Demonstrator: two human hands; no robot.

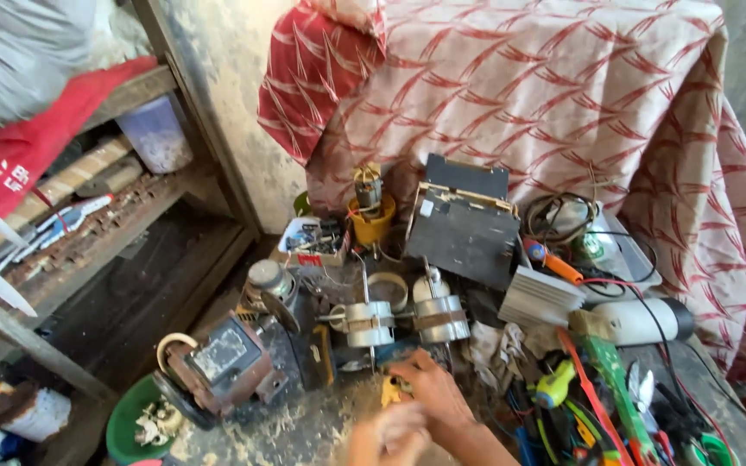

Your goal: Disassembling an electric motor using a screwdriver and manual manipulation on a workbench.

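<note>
Two hands, one small yellow part, a crowded bench

Both hands meet at the bottom edge of the head view. The right hand (429,388) lies knuckles up with its fingers curled down over a small yellow part (389,393), pinning it against the dusty bench top (304,427). The left hand (395,431) is blurred with motion just below it; I cannot tell whether it is closed on anything.

For fiddly work like this, my judgement is that the right hand's grip should hold firm while the left does the fine turning, since the part is tiny and the clutter is close. Just beyond the knuckles stand two silvery motor housings (403,319), and a rusty brown motor (222,358) sits near to the left. Screwdrivers and a green circuit board (610,371) crowd the right side.
</note>
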